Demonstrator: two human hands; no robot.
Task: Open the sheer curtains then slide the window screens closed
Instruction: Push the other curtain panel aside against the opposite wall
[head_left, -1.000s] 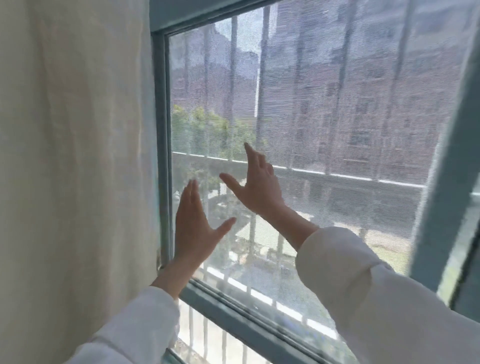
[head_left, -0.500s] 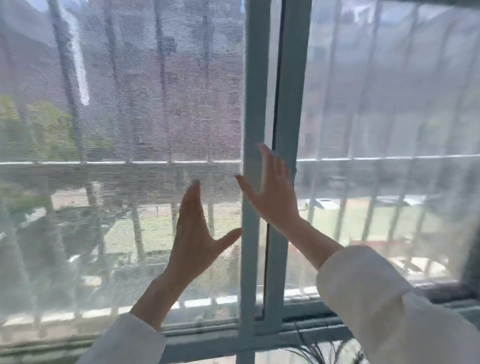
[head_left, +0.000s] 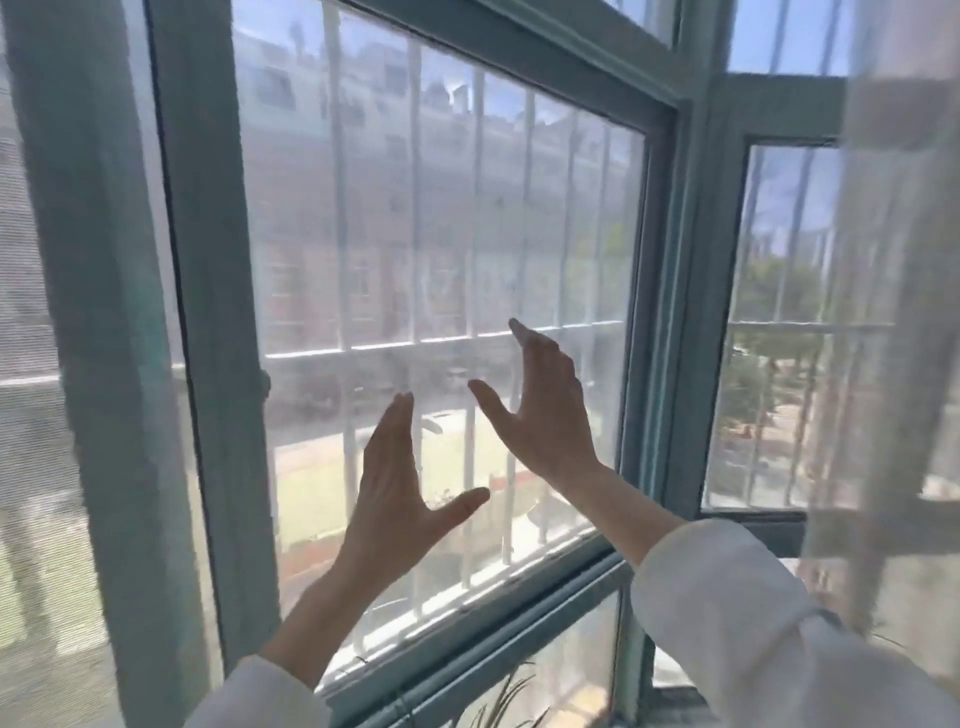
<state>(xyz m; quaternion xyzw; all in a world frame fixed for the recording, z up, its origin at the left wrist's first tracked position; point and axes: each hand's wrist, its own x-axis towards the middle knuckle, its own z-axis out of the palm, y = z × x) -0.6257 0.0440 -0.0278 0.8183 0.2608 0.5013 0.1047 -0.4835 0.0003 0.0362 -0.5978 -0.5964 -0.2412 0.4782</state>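
The pale mesh window screen (head_left: 441, 218) at frame centre is mid-slide, we judge; our left hand (head_left: 395, 488) and right hand (head_left: 545, 415), fingers spread flat, grip nothing; next, push sideways.

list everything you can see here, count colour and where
window frame: one, teal, uprights at left and right of centre
window panel: one, pale and hazy, centre, behind both hands
window screen: one, grey mesh, far left
side window: one, teal-framed, right
sheer curtain: one, white, far right edge
security bars: several, white, outside the glass
plant leaves: a few, green, bottom centre
sleeves: two, white, bottom
left hand: open, fingers up, centre
right hand: open, fingers up, right of the left hand
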